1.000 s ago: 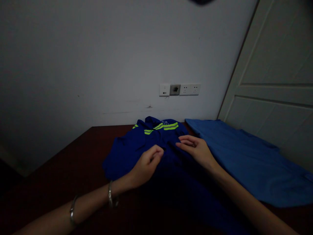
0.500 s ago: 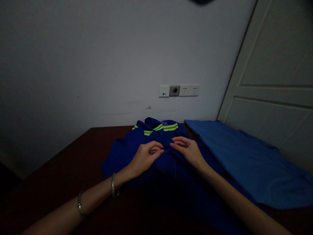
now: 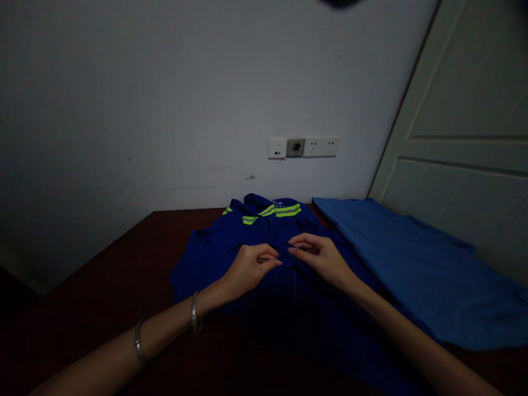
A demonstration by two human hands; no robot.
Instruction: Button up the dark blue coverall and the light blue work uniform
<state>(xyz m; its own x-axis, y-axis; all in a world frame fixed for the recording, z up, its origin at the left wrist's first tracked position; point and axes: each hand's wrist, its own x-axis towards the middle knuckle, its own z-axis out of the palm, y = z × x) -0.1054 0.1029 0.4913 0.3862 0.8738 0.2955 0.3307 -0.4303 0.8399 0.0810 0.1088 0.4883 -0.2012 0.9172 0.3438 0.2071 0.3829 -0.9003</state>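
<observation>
A dark blue work jacket (image 3: 218,242) with yellow-green and grey stripes across its chest lies spread out, collar toward the wall. Over its middle front, my left hand (image 3: 249,270) pinches the fabric between thumb and fingers. A short gap to the right, my right hand (image 3: 324,258) also grips the front of the jacket, thumb against fingertips. Both sets of fingertips point inward at each other along the centre opening. The jacket's lower part fades into shadow near me, and any small fastener between the fingers cannot be made out.
A lighter blue cloth (image 3: 412,264) lies flat at the right, beside the jacket. Both rest on a dark red-brown table (image 3: 136,253) against a pale wall. Sockets (image 3: 320,147) are set in the wall, and a panelled door (image 3: 462,143) stands at the right.
Both hands have lowered slightly, the left also shifting a little right, while still pinching the jacket front. The view has tilted a little. The garments stay where they lay.
</observation>
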